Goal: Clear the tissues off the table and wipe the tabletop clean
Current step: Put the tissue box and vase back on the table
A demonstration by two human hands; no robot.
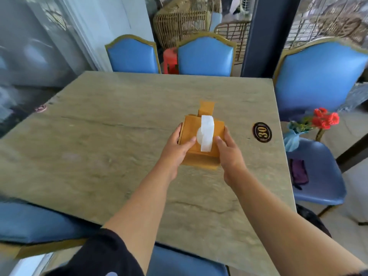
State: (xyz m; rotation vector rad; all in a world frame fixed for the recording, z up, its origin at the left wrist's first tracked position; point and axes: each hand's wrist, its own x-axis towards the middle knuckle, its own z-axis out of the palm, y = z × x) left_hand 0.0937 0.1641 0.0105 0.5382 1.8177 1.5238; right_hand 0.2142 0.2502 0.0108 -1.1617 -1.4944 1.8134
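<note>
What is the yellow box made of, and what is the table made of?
The yellow box looks like wood with a smooth matte finish: flat, stiff panels with square edges, though the blur leaves laminate possible. The white tissue sticking out of it is soft paper, bending over. The table looks like polished stone or a stone-look top: grey-green with dark veins and a faint sheen.

The square orange wooden tissue box [201,144] hides its own near base behind the left hand [175,148] and the right hand [229,154]. Left of the box, a small pink thing [40,108] at the stone table's [99,140] edge is too blurry to name. Right of the box, the dark purple thing [298,173] on the blue padded chair [318,176] is maybe a cloth.
</note>
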